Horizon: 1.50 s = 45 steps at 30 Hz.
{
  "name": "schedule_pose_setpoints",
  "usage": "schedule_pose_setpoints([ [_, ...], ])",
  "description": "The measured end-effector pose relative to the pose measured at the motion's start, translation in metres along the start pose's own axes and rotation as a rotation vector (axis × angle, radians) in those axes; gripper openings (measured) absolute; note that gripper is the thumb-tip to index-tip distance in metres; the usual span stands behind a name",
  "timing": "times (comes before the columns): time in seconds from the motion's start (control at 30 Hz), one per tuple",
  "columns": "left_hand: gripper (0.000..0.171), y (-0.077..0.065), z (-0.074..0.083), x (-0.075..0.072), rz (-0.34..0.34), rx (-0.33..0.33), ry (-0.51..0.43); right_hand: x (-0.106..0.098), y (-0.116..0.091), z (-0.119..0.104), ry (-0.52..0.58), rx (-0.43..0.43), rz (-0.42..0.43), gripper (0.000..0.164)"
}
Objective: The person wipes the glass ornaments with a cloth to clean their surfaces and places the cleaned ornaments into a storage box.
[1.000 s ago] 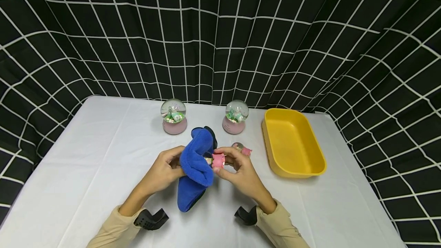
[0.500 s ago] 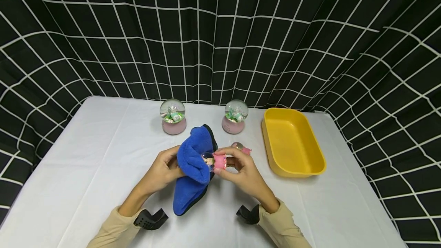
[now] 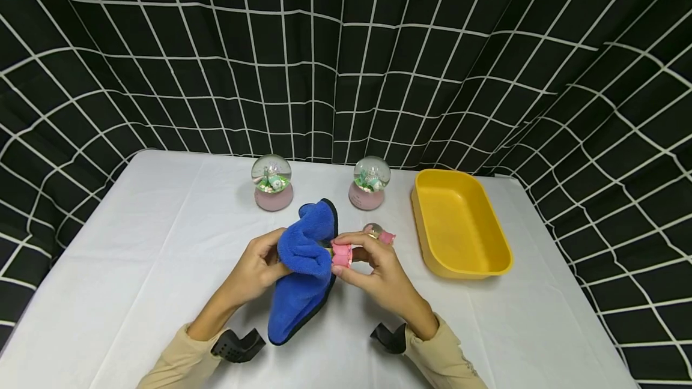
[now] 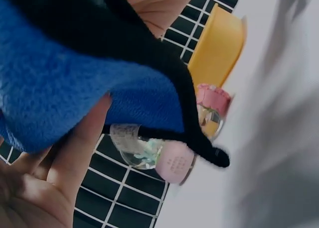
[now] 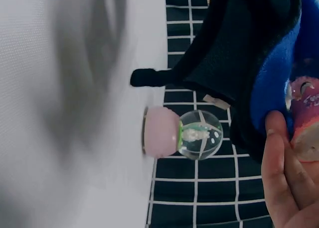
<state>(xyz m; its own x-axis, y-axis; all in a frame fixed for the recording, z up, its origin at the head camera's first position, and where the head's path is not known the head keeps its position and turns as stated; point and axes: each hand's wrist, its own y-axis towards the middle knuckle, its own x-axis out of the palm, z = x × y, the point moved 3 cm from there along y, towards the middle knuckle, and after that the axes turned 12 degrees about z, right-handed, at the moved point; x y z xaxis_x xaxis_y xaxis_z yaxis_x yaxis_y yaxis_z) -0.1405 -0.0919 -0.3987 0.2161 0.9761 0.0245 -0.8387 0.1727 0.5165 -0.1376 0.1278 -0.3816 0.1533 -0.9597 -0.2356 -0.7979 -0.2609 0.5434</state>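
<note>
My left hand (image 3: 253, 269) grips a blue plush cloth (image 3: 305, 251) with black edging, bunched round the glass end of a small snow globe. The pink base (image 3: 342, 255) of that globe sticks out to the right, and my right hand (image 3: 381, 266) pinches it between thumb and fingers. Its glass ball is hidden inside the cloth. In the right wrist view the pink base (image 5: 305, 113) shows beside the cloth (image 5: 274, 78), its underside turned outward. The left wrist view has the fingers (image 4: 82, 143) pressed up into the blue cloth (image 4: 55, 83).
Two larger snow globes with pale pink bases, one on the left (image 3: 273, 198) and one on the right (image 3: 366, 197), stand at the back. A second small pink-based globe (image 3: 386, 237) lies behind my right hand. A yellow tub (image 3: 424, 227) stands at the right on the white-covered table (image 3: 135, 239).
Half a second ago part of the small globe's glass showed; now the cloth covers it. The cloth's lower corner has swung a little left and down. The other globes and tub stay put.
</note>
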Motion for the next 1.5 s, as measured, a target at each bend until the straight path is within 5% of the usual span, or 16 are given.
schedule_pose_setpoints([
  [0.17,0.029,0.0021,0.0009,-0.0024,0.052,0.054,-0.015,0.0001,0.0010,0.0007,-0.002,0.050,0.012,0.040],
  [0.4,0.030,0.0039,0.0022,-0.0050,0.100,0.059,0.030,0.0007,0.0032,0.0030,0.105,0.253,0.023,0.047],
  [0.63,0.049,0.0049,0.0043,-0.0004,0.056,-0.023,0.044,-0.0021,0.0073,0.0024,0.039,0.260,0.050,0.041],
  [0.93,0.026,0.0038,0.0068,-0.0015,0.082,0.055,0.054,-0.0033,0.0049,0.0019,0.042,0.271,0.026,0.038],
  [1.5,0.039,-0.0003,0.0054,0.0025,0.031,0.000,0.012,-0.0038,0.0018,-0.0011,-0.047,0.017,0.070,0.048],
])
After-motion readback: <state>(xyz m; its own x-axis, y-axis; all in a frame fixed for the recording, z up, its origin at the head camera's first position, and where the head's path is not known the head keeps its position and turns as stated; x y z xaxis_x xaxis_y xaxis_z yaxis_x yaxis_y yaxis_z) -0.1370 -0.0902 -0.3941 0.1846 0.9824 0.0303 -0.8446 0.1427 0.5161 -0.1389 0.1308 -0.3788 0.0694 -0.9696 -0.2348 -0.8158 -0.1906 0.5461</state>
